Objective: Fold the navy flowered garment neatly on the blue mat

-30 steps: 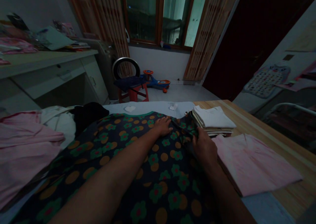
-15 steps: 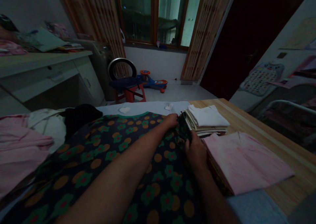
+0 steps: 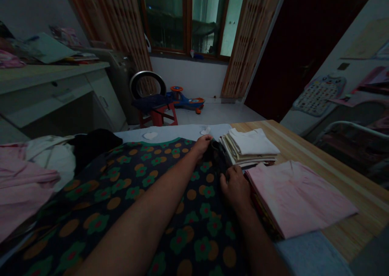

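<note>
A dark garment (image 3: 194, 217) with green flowers and orange dots lies spread out in front of me, its green-trimmed neckline at the far side. My left hand (image 3: 202, 146) reaches across it and pinches the fabric near its far right part. Closer to me, my right hand (image 3: 237, 187) has its fingers curled on the garment's right edge. Between both hands the cloth is bunched and turned up, showing a darker side. The garment's near end runs out of view beneath my forearms.
Right of my hands are a stack of folded white and beige clothes (image 3: 253, 142) and a folded pink shirt (image 3: 299, 197) on the wooden table (image 3: 358, 187). Pink clothing (image 3: 24, 187), a white garment (image 3: 51, 156) and a black one (image 3: 95, 146) lie at left. A red stool (image 3: 159, 116) stands beyond.
My left hand has moved slightly left and nearer, still holding the cloth. The flowered fabric raised between my hands now sits lower and shows darker. The view has shifted a little.
</note>
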Demonstrator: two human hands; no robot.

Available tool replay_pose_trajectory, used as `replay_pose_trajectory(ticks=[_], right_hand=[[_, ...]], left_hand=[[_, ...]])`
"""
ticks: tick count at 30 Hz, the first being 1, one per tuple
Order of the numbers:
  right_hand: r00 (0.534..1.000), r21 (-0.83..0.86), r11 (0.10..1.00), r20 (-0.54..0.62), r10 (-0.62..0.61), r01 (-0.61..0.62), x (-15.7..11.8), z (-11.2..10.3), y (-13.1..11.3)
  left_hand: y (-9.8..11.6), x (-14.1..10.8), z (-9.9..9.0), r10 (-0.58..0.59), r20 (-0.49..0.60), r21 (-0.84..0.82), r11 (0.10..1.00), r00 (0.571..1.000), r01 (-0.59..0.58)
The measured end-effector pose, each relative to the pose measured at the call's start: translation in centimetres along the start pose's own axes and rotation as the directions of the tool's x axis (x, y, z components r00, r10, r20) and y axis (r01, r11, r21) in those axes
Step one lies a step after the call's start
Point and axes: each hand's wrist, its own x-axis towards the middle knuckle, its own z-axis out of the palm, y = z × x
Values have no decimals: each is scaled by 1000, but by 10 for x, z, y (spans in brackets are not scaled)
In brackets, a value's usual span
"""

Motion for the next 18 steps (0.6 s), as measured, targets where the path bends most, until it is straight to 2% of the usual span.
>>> replay_pose_trajectory(ticks=[5,9,13,18], right_hand=[[994,-3,1000,107,-16,16,0,-4,-2],[989,49,998,140,38,-46,3,-7,-4],[978,-4,991,157,136,-137,3,-5,-8],[981,-74,996,187,55,-42,0,1,-12]], left_hand=[[-1,-11,-15,-69,-18,-267,962,997,62],[-4,-21,-34,-126,-67,-360,928,990,94],[-4,-33,-49,-190,-122,-346,928,974,137],[-3,-49,-60,-249,-176,-178,960,952,218]])
